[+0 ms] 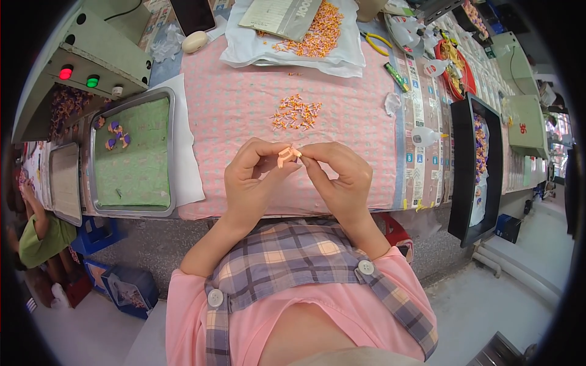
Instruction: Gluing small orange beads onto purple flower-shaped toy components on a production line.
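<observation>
Over the near part of the pink patterned cloth [232, 104], my two hands meet fingertip to fingertip. My left hand [251, 174] is closed, pinching a small peach-coloured plastic toy figure part [284, 158] with limb-like prongs. My right hand [343, 177] is also closed, its thumb and forefinger pressed together against the part's right side. A tiny pale-yellow bit shows at those fingertips, too small to make out. Just beyond my hands lies a loose pile of tiny orange, yellow and pink pieces [296, 113].
A grey tray [173, 152] lined with green holds several purple-and-peach figures, left. Behind it stands a machine [104, 52] with red and green buttons. More tiny pieces [323, 27] lie under a booklet [282, 18]. Right are a black bin [459, 165] and squeeze bottle [425, 136].
</observation>
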Demonstrator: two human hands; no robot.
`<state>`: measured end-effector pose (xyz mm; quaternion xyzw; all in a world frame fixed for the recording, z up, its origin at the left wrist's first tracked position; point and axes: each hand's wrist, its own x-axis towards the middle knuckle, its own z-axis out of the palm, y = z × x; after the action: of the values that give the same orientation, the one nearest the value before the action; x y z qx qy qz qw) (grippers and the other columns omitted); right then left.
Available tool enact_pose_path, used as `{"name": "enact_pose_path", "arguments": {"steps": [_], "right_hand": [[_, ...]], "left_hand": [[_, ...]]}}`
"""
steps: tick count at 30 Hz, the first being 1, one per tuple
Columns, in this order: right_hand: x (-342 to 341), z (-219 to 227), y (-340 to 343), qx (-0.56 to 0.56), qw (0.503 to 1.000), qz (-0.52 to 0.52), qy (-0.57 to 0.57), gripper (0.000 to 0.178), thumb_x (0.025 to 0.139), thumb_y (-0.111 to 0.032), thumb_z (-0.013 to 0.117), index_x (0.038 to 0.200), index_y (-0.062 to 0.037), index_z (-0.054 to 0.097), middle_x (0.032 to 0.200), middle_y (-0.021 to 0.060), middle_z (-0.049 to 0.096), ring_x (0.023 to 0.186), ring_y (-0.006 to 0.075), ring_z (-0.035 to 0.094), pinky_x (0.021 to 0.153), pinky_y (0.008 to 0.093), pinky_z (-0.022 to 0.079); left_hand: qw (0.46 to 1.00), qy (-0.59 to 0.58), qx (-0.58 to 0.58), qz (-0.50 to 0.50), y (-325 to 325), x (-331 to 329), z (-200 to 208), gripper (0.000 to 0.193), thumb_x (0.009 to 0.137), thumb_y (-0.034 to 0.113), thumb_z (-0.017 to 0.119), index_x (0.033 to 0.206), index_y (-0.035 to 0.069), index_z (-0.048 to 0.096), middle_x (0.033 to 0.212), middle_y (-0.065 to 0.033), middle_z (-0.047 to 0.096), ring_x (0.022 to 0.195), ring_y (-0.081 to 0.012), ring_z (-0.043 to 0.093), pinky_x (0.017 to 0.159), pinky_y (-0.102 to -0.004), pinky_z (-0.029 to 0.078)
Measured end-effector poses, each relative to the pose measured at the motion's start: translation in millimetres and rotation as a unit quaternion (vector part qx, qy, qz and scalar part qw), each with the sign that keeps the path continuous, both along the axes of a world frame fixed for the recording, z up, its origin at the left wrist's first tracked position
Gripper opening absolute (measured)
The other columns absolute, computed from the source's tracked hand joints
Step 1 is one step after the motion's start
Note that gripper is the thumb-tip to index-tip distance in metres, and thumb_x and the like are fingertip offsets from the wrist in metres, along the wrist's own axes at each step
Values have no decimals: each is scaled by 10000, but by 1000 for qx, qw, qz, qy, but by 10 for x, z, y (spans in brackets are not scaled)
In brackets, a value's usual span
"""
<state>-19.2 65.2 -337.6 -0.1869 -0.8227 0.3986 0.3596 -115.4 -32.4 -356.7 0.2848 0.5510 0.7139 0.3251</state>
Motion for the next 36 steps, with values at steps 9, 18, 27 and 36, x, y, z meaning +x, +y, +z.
{"name": "enact_pose_path", "arguments": {"steps": [9, 18, 27, 36], "right_hand": [[15, 54, -39, 38, 999, -15, -10, 129, 639, 67, 572, 742, -8, 591, 693, 77, 588, 617, 171, 557, 555, 246, 418], [8, 27, 14, 12, 1000, 1, -10, 139, 627, 66, 580, 742, -12, 587, 681, 76, 584, 601, 178, 553, 532, 251, 418], [14, 61, -33, 67, 997, -19, -19, 134, 622, 69, 576, 731, -10, 579, 680, 77, 579, 598, 184, 553, 532, 252, 420], [45, 50, -59, 65, 997, -25, -20, 155, 635, 68, 569, 765, -16, 583, 688, 73, 583, 603, 177, 553, 542, 253, 425]], "left_hand": [[994, -105, 13, -34, 2, -17, 25, 190, 696, -25, 592, 873, 11, 534, 843, -48, 516, 799, -109, 541, 689, -211, 451], [1000, 30, 0, -4, 0, -3, -18, 181, 720, -28, 565, 892, -7, 513, 851, -57, 534, 790, -102, 538, 686, -210, 449], [998, -62, 4, -19, -2, 2, 9, 184, 701, -26, 587, 873, 5, 528, 848, -51, 529, 785, -101, 539, 678, -210, 448], [999, -40, 9, -30, -8, 11, -10, 192, 723, -19, 569, 906, 24, 526, 886, -67, 538, 796, -110, 540, 685, -207, 448]]}}
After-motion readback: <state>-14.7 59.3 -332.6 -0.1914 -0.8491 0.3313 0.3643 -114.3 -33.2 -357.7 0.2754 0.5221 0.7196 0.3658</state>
